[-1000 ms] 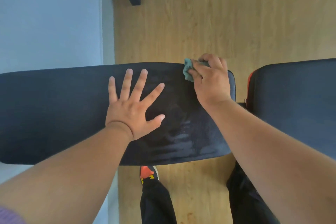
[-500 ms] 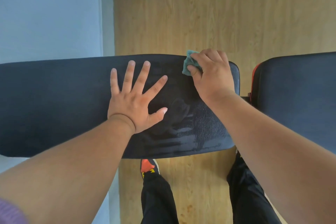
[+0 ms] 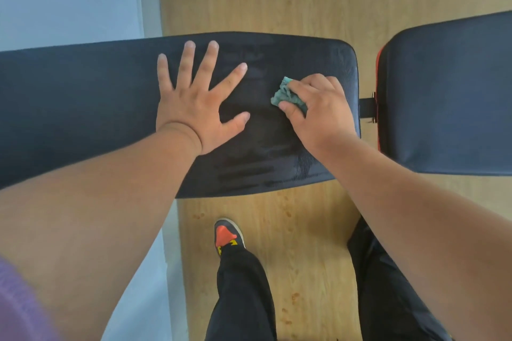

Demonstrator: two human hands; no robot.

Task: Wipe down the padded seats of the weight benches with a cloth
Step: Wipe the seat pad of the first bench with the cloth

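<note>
While the left hand (image 3: 194,108) lies flat with its fingers spread on the dark bench pad (image 3: 83,108), the right hand (image 3: 318,111) grips a bunched green cloth (image 3: 285,94) and presses it onto the same pad near its right end. Damp streaks show on the pad's near right part, so the step in hand looks like wiping this seat, with the stretch to the left of the flat hand dry-looking and probably not yet done. A second pad (image 3: 448,91) sits just beside it on the right, across a narrow gap. Next, the cloth likely needs firm, overlapping strokes leftward, which calls for lifting or shifting the bracing hand out of the way.
</note>
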